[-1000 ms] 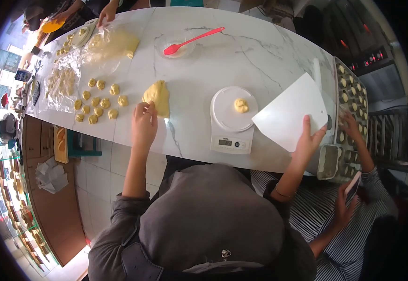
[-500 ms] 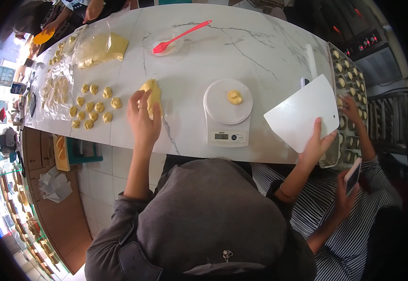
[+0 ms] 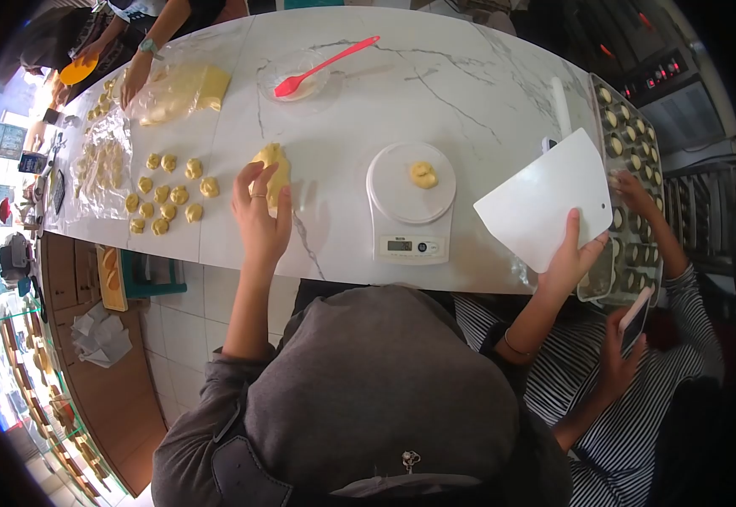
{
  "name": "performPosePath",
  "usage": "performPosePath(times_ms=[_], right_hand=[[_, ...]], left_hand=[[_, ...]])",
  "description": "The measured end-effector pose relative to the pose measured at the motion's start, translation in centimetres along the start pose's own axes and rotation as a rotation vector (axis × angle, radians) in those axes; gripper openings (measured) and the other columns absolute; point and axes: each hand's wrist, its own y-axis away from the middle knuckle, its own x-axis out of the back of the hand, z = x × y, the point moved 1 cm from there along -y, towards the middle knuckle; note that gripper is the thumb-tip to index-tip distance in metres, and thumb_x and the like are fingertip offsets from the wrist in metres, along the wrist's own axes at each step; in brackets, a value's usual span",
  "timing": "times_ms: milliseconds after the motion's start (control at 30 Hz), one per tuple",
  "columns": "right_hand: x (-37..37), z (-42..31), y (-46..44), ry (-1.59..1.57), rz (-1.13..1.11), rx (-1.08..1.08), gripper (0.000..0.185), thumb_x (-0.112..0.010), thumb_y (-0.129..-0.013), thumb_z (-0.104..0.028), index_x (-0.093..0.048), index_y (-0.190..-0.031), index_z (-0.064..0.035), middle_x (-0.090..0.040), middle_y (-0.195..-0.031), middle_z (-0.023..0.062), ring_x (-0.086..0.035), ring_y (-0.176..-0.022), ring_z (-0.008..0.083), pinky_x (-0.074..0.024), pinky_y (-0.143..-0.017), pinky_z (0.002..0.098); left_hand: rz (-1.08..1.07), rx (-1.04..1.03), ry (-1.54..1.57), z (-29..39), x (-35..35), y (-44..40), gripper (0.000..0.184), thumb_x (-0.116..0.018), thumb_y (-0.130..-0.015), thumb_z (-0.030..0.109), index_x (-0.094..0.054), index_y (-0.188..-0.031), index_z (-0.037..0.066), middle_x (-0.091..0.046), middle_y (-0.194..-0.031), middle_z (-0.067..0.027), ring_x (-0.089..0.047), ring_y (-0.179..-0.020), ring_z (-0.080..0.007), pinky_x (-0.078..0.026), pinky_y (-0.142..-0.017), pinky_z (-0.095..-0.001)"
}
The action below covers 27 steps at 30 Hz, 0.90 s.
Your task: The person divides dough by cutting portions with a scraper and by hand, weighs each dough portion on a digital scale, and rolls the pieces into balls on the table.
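My left hand (image 3: 260, 215) rests at the near end of a yellow dough strip (image 3: 274, 160), fingers spread and thumb apart, covering part of it. In my right hand (image 3: 570, 258) is a large white dough scraper (image 3: 545, 190), gripped at its lower right edge and raised above the table. Between my hands stands a white digital kitchen scale (image 3: 411, 241). One small dough lump (image 3: 423, 175) sits on its round plate; the display is too small to read.
Several dough balls (image 3: 169, 190) lie at left, near plastic-covered dough (image 3: 178, 93). A red brush (image 3: 325, 68) lies across a clear bowl (image 3: 298, 59). At right, a co-worker's hand (image 3: 632, 193) reaches over a tray of filled molds (image 3: 625, 135); their other hand holds a phone (image 3: 635, 321).
At the upper left, another person's hand has come down onto the plastic by the dough. The co-worker's hand over the tray has shifted slightly. My hands stay nearly still.
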Motion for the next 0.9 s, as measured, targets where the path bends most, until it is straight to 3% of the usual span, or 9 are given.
performPosePath(times_ms=[433, 633, 867, 900], right_hand=[[0.1, 0.6, 0.0, -0.016, 0.005, -0.022, 0.056, -0.058, -0.086, -0.008, -0.028, -0.133, -0.0007, -0.048, -0.122, 0.0127, -0.05, -0.108, 0.0198, -0.0412, -0.09, 0.0305], [0.2, 1.0, 0.0, -0.017, 0.009, -0.018, 0.054, -0.058, -0.086, -0.007, -0.029, -0.131, 0.0, -0.048, -0.122, 0.0129, -0.05, -0.108, 0.0196, -0.0417, -0.09, 0.0306], [0.9, 0.7, -0.1, -0.021, 0.02, -0.038, 0.053, -0.057, -0.086, -0.008, -0.028, -0.13, 0.0009, -0.047, -0.12, 0.014, -0.05, -0.108, 0.0208, -0.0429, -0.089, 0.0311], [1.2, 0.6, -0.2, -0.017, 0.023, -0.035, 0.053, -0.057, -0.086, -0.008, -0.028, -0.13, 0.0011, -0.047, -0.12, 0.0141, -0.05, -0.108, 0.021, -0.0431, -0.088, 0.0312]], left_hand=[[-0.04, 0.013, 0.0, 0.5, 0.1, 0.2, 0.031, -0.057, -0.081, 0.011, -0.056, -0.112, 0.007, -0.047, -0.116, -0.0095, -0.047, -0.106, -0.0257, -0.033, -0.09, -0.0381], [-0.008, -0.075, 0.128, 2.4, -1.2, -0.4, 0.028, -0.061, -0.077, 0.006, -0.06, -0.105, 0.006, -0.054, -0.108, -0.0093, -0.052, -0.098, -0.0268, -0.039, -0.083, -0.0376], [-0.124, -0.138, 0.311, 6.5, -4.7, -2.3, 0.023, -0.063, -0.074, 0.005, -0.065, -0.097, 0.005, -0.057, -0.104, -0.0051, -0.052, -0.091, -0.024, -0.04, -0.078, -0.0355], [-0.129, -0.136, 0.311, 7.0, -5.1, -2.5, 0.028, -0.064, -0.072, 0.0, -0.064, -0.099, 0.006, -0.058, -0.104, -0.0068, -0.054, -0.092, -0.0237, -0.045, -0.076, -0.034]])
